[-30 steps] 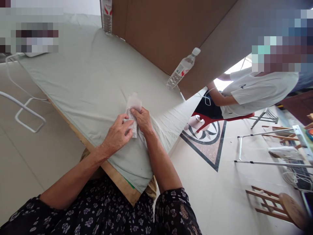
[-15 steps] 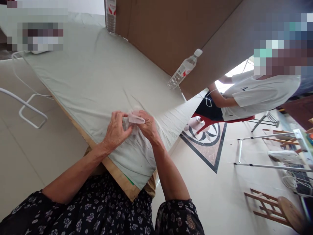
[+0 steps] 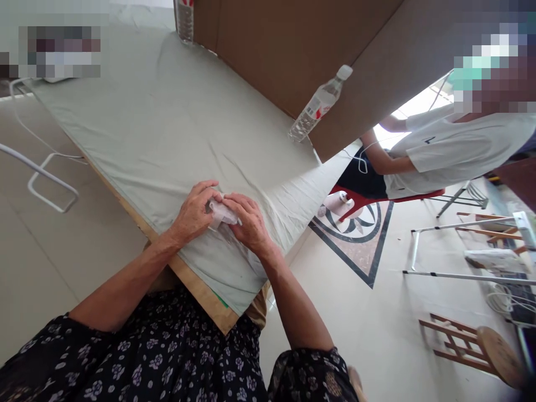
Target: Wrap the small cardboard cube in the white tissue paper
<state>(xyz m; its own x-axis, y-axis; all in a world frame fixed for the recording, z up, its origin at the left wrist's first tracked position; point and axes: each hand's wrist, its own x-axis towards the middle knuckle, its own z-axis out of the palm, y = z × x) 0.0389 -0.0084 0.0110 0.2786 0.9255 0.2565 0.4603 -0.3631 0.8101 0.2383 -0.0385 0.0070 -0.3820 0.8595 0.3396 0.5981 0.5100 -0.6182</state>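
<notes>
Between my two hands is a small white folded wad (image 3: 226, 213), soft like tissue or thin cloth, with what looks like clear plastic around it. Its exact kind cannot be made out. My left hand (image 3: 196, 211) is closed on its left end with thumb and fingers. On the other end, my right hand (image 3: 248, 219) has its fingers curled over the top and side. Both hands are low over the near corner of the cloth-covered table (image 3: 167, 123), and the fingers partly hide the wad.
A large cardboard panel (image 3: 276, 50) stands on the table, with one water bottle (image 3: 320, 106) leaning against it and another bottle (image 3: 185, 22) farther left. At the right a person in a white shirt (image 3: 452, 151) sits on a red chair. A wooden stool (image 3: 473, 346) lies on the floor.
The white wad was held up with its folded edge showing; now it is lower, more bunched and flatter between my hands. My right fingers have come over its top.
</notes>
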